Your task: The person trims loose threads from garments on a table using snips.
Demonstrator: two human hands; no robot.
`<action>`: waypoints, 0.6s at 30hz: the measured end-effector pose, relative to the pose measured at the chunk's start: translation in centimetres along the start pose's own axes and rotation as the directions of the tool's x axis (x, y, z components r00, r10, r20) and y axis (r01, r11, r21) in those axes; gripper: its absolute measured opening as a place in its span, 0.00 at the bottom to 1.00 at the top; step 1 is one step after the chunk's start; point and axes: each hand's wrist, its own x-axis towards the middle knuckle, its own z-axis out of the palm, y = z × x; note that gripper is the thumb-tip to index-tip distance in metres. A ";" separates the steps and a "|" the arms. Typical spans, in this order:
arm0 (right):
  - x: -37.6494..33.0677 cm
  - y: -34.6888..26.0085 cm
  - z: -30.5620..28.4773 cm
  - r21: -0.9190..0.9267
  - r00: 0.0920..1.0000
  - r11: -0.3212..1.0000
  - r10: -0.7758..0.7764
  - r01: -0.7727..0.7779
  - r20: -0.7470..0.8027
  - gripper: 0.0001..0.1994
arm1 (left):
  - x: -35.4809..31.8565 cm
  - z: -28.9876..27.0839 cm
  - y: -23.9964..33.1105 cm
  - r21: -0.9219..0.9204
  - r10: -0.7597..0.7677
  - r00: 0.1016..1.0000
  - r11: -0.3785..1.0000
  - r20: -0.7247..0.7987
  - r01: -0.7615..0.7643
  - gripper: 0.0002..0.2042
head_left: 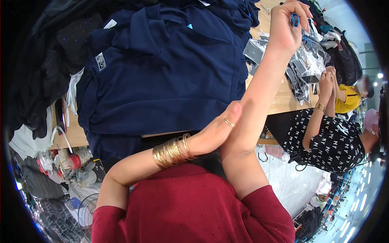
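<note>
My right hand (pixel 289 26) is raised at the upper right over the table, its fingers curled round a small blue tool (pixel 295 19). Only the blue end shows, so I cannot make out its kind. Against the inner side of my right forearm, near the elbow, lies my left hand (pixel 214 131), wearing a ring and gold bangles; its fingers are mostly hidden by that forearm. In front of me a dark navy collared shirt (pixel 162 81) is spread on other dark garments, with a small printed patch (pixel 101 62) at its left side.
Flat plastic packets (pixel 298 69) are heaped on the wooden table (pixel 279 99) at right. A co-worker in a black patterned top (pixel 328 139) sits beyond them, another in yellow (pixel 348 99) farther off. Black garments (pixel 48 77) pile at left, above a fan (pixel 86 214).
</note>
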 end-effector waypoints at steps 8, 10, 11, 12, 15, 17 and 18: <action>0.0 -1.6 0.4 -0.030 0.999 0.999 -0.035 0.035 -0.019 0.07 | 0.5 -0.9 -0.5 -0.177 -0.063 0.988 0.980 0.144 0.088 0.28; 0.1 -1.9 0.5 -0.029 0.999 0.999 -0.039 0.038 -0.026 0.07 | 0.3 -1.4 -0.4 -0.185 -0.050 0.983 0.979 0.174 0.083 0.27; 0.1 -2.1 0.6 -0.031 0.999 0.999 -0.042 0.041 -0.030 0.06 | 0.2 -1.6 -0.3 -0.204 -0.081 0.974 0.971 0.213 0.125 0.27; 0.2 -2.1 0.3 -0.025 0.999 0.999 -0.041 0.040 -0.036 0.06 | 0.0 -2.0 -0.2 -0.220 -0.112 0.963 0.961 0.245 0.167 0.27; -0.4 -1.5 -0.6 -0.023 0.998 0.999 -0.046 0.045 -0.048 0.06 | -0.3 -2.5 -0.5 -0.281 -0.116 0.959 0.941 0.258 0.189 0.28; -0.3 -2.1 0.0 -0.041 0.997 0.998 -0.058 0.056 -0.047 0.06 | -0.5 -2.2 -0.2 -0.333 -0.110 0.956 0.921 0.271 0.201 0.29; -0.4 -2.3 0.8 -0.059 0.997 0.996 -0.067 0.065 -0.041 0.06 | -0.4 -1.7 -0.1 -0.383 -0.104 0.953 0.899 0.286 0.213 0.30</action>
